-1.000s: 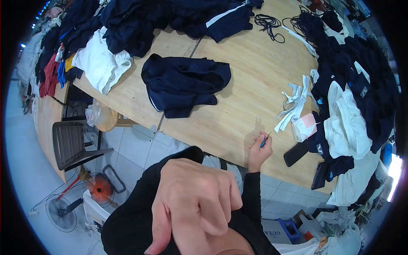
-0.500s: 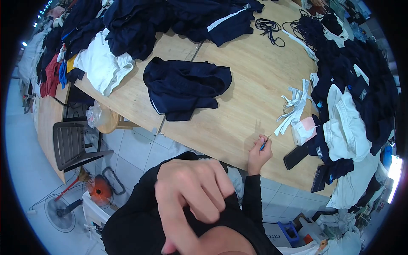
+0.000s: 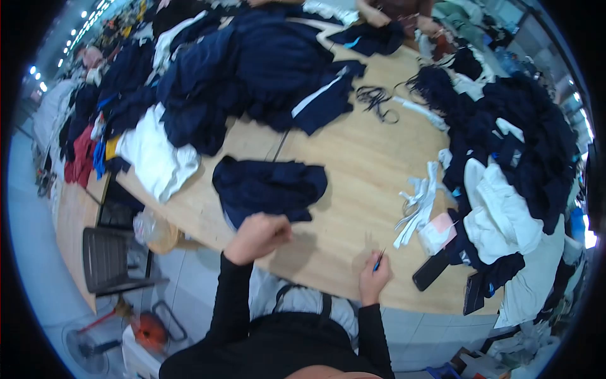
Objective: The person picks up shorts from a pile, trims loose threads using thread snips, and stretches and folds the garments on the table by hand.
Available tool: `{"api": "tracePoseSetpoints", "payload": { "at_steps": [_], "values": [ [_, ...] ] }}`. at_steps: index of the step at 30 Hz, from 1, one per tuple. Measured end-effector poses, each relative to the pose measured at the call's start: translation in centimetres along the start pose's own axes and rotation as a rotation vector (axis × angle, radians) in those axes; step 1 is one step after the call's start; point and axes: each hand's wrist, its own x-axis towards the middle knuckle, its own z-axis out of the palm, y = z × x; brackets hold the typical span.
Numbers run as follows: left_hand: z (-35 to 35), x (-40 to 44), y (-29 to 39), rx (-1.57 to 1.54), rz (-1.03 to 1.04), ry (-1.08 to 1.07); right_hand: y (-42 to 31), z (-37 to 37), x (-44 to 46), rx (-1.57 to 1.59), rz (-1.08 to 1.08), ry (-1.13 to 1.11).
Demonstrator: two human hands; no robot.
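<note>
Over the near edge of the navy garment (image 3: 268, 189), my left hand (image 3: 260, 239) has its fingers curled in. Whether anything is inside them is hidden. Between the fingers of my right hand (image 3: 374, 281) is a small blue-handled pointed tool (image 3: 377, 263), its thin tip facing up and away; its exact kind is too small to tell. The right hand is just above the table's near edge. White fabric strips (image 3: 420, 205) lie beyond it, and a black phone (image 3: 431, 271) lies to its right.
Navy clothes (image 3: 265, 57) are heaped at the back, with a white garment (image 3: 158, 155) at left. More navy and white clothing (image 3: 502, 208) covers the right side. Black cords (image 3: 375, 100) lie farther back. Another person's hand (image 3: 374, 14) is at the far edge. A chair (image 3: 113, 259) stands left.
My left hand has moved from close to the camera out to the navy garment. My right hand still holds the blue-handled tool. The view has tilted up, showing more of the far table.
</note>
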Motion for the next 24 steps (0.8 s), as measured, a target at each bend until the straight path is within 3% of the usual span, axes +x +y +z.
{"api": "tracePoseSetpoints", "payload": {
  "at_steps": [4,7,11,13,16,19,22,24],
  "values": [
    [-0.1,2.5,1.0,-0.113,-0.022,-0.078,0.5,0.0,0.2,-0.003,-0.02,0.017],
    [0.3,4.9,1.7,-0.041,0.19,0.324,0.1,-0.1,-0.2,0.031,-0.004,0.024],
    [2.9,4.5,-1.6,0.339,-0.117,0.097,0.1,0.0,-0.2,0.039,-0.018,0.023],
    [4.5,4.6,-2.0,0.258,-0.057,0.22,0.7,0.0,-0.2,0.013,-0.027,0.056],
    [5.8,5.6,-1.8,0.218,-0.093,0.207,0.9,-0.4,0.1,0.034,-0.011,0.041],
    [4.2,7.1,3.2,0.014,0.011,0.177,1.2,-0.1,-0.5,0.145,0.058,0.048],
    [6.1,7.4,5.0,-0.258,0.254,0.111,2.3,0.6,-0.1,0.287,0.068,0.155],
    [7.3,5.3,5.2,-0.274,0.232,0.01,1.9,0.5,-0.7,0.325,0.09,0.21]
  ]
}}
